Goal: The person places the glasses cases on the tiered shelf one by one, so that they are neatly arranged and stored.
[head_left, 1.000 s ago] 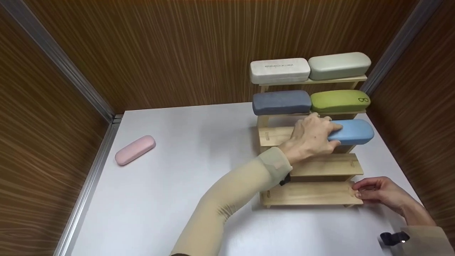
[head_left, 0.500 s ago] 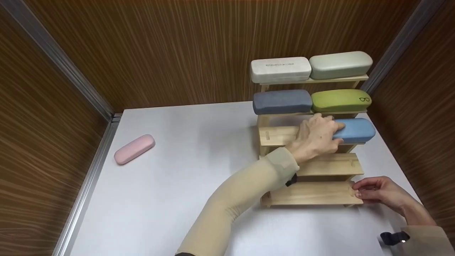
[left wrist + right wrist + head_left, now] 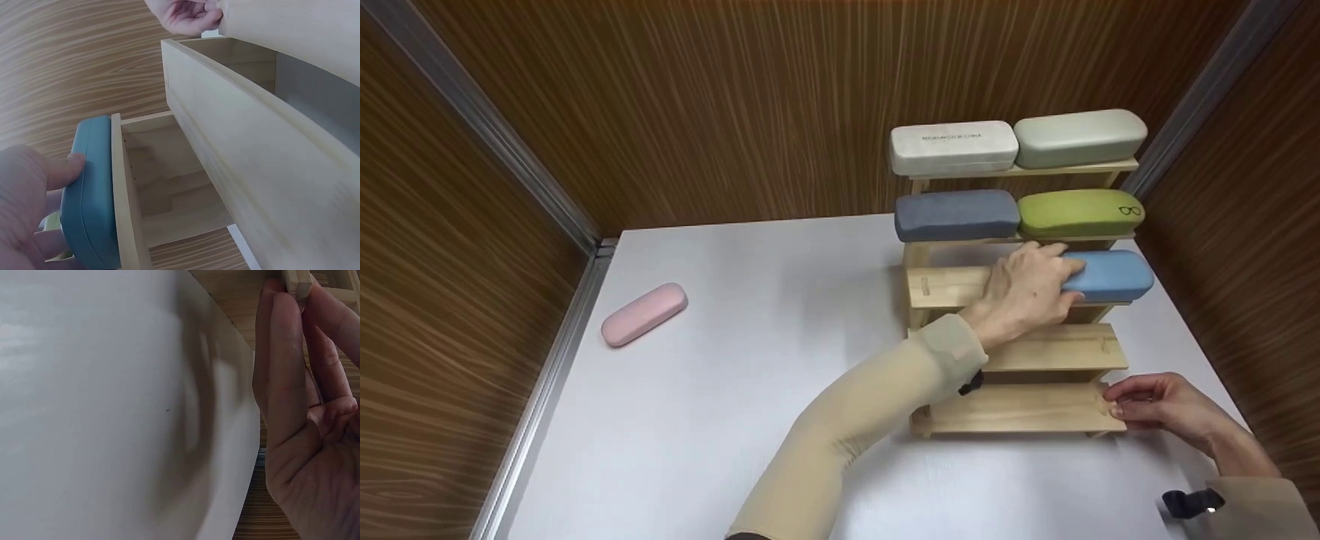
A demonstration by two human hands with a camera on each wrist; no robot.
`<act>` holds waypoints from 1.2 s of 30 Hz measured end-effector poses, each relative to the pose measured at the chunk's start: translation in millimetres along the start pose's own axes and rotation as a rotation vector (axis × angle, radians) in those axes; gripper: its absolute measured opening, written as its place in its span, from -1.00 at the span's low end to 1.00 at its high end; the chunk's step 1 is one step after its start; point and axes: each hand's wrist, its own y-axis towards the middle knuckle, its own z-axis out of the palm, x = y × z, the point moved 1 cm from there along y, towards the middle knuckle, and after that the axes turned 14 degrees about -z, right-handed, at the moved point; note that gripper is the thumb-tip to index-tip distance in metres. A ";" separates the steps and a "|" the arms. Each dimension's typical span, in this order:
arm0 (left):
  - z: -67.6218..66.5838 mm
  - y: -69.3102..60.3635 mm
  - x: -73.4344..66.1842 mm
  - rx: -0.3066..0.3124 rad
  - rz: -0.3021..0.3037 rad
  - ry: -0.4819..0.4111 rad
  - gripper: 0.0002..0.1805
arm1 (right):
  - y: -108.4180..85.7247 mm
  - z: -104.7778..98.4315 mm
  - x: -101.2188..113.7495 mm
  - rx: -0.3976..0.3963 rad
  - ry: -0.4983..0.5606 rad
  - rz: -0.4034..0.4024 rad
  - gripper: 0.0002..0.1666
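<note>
A blue glasses case [image 3: 1114,276] lies at the right end of the middle tier of a wooden stepped rack [image 3: 1035,409]. My left hand [image 3: 1026,289] grips its left part. In the left wrist view the thumb lies along one side of the case, with fingers on the other side, partly hidden. My right hand [image 3: 1174,412] pinches the right end of the lowest shelf between thumb and fingers. The right wrist view has this hand [image 3: 306,399] holding the corner of the wood [image 3: 298,282].
White [image 3: 952,148] and pale green [image 3: 1080,139] glasses cases fill the top tier. Grey-blue [image 3: 956,215] and lime green [image 3: 1080,212] ones stand below them. A pink glasses case [image 3: 645,315] lies alone on the white table [image 3: 720,420] at left. Wood-patterned walls [image 3: 735,112] enclose the table.
My left hand has moved slightly right together with the blue glasses case, mostly in the first half second. The right hand has kept its hold on the lowest shelf.
</note>
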 end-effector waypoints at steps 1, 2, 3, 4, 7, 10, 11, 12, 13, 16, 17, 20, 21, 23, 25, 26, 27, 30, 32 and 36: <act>-0.5 -1.1 1.2 -0.012 0.009 -0.007 -0.51 | 0.0 -0.1 0.0 -0.001 -0.003 0.002 -0.55; -0.9 -2.0 2.5 -0.022 0.017 -0.015 -0.51 | 0.0 -0.2 0.0 -0.002 -0.004 0.003 -0.55; -1.5 -2.8 4.2 -0.031 0.023 -0.021 -0.51 | 0.0 -0.2 0.1 -0.003 -0.005 0.003 -0.55; -1.8 -3.7 5.6 -0.043 0.032 -0.026 -0.51 | -0.1 -0.1 0.2 -0.003 -0.006 0.003 -0.55; -3.4 -6.7 10.4 -0.073 0.045 -0.029 -0.52 | -0.6 -0.1 0.9 -0.003 -0.008 0.000 -0.55; -4.2 -9.3 15.8 -0.098 0.062 -0.018 -0.53 | -0.9 -0.5 0.9 0.001 -0.009 -0.006 -0.54; -4.7 -10.4 17.9 -0.102 0.069 -0.017 -0.54 | -1.0 -0.8 0.5 0.002 -0.006 -0.006 -0.54; -4.8 -11.4 20.0 -0.109 0.079 -0.019 -0.54 | -1.2 -1.2 0.3 0.001 -0.005 -0.004 -0.54; -5.2 -12.6 22.1 -0.115 0.090 -0.024 -0.54 | -1.3 -1.5 0.1 0.001 -0.002 -0.001 -0.54; -7.0 -17.0 28.8 -0.127 0.113 -0.050 -0.55 | -1.9 -2.7 0.3 -0.002 -0.001 0.010 -0.55; -7.6 -18.8 31.3 -0.133 0.116 -0.059 -0.55 | -1.9 -2.8 0.6 -0.003 -0.003 0.014 -0.56; -9.8 -24.6 39.9 -0.148 0.120 -0.082 -0.58 | -1.1 -2.5 1.7 -0.006 -0.014 0.014 -0.56; -10.7 -26.6 43.2 -0.151 0.120 -0.088 -0.58 | -0.9 -2.3 1.9 -0.005 -0.015 0.014 -0.56; -12.7 -30.4 50.2 -0.159 0.122 -0.098 -0.59 | -0.7 -1.7 2.3 -0.004 -0.016 0.010 -0.56; -15.0 -33.9 57.5 -0.174 0.121 -0.102 -0.59 | -0.4 -1.1 2.3 -0.001 -0.012 0.005 -0.56; -16.1 -35.5 61.4 -0.183 0.123 -0.107 -0.60 | -0.3 -1.0 2.4 0.001 -0.011 0.000 -0.56; -17.3 -36.8 65.0 -0.193 0.125 -0.112 -0.60 | -0.2 -1.1 2.4 0.002 -0.009 -0.003 -0.56; -20.6 -41.0 75.4 -0.216 0.125 -0.121 -0.62 | 0.0 -1.5 2.6 -0.002 -0.011 -0.006 -0.56; -22.3 -43.8 81.9 -0.218 0.127 -0.134 -0.63 | 0.2 -1.7 2.7 -0.004 -0.014 -0.006 -0.56; -25.1 -49.7 93.0 -0.211 0.121 -0.147 -0.65 | 0.3 -1.8 1.9 0.005 -0.001 -0.011 -0.55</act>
